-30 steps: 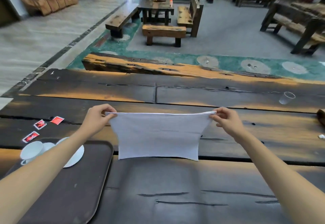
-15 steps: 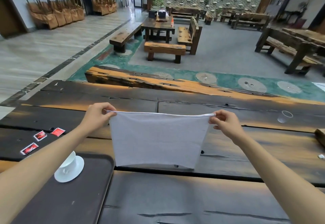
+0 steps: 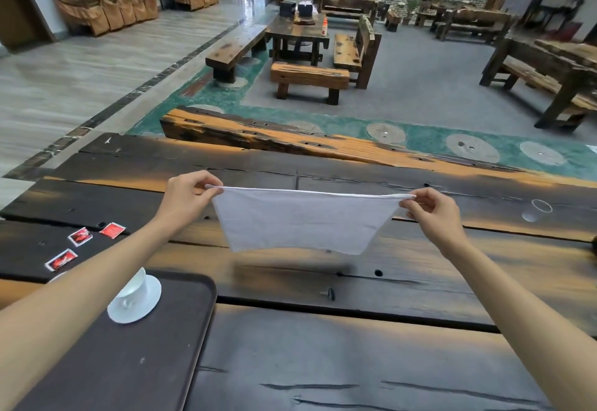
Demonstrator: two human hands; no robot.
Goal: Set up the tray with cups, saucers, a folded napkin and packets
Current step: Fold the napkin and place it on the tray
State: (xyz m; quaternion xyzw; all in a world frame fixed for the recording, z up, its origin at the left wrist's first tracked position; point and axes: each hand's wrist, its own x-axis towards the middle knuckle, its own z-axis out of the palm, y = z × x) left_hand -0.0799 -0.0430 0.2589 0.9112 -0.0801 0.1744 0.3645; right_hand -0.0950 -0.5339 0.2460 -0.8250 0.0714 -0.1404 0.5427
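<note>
A white napkin [image 3: 300, 220] hangs in the air above the dark wooden table [image 3: 355, 355], stretched by its top edge. My left hand [image 3: 187, 195] pinches its left corner and my right hand [image 3: 433, 213] pinches its right corner. A dark brown tray [image 3: 135, 362] lies at the lower left. On it stands a white cup [image 3: 137, 283] on a white saucer [image 3: 135, 305], partly hidden by my left forearm. Three red packets [image 3: 80, 236] lie on the table left of the tray.
A clear plastic cup [image 3: 536, 210] lies on its side at the far right of the table. A long wooden bench [image 3: 290, 139] runs along the table's far side. Beyond it are more wooden tables and benches.
Both hands have lifted the napkin higher, its lower edge now off the table. The camera has tilted up, showing more of the room and less of the tray.
</note>
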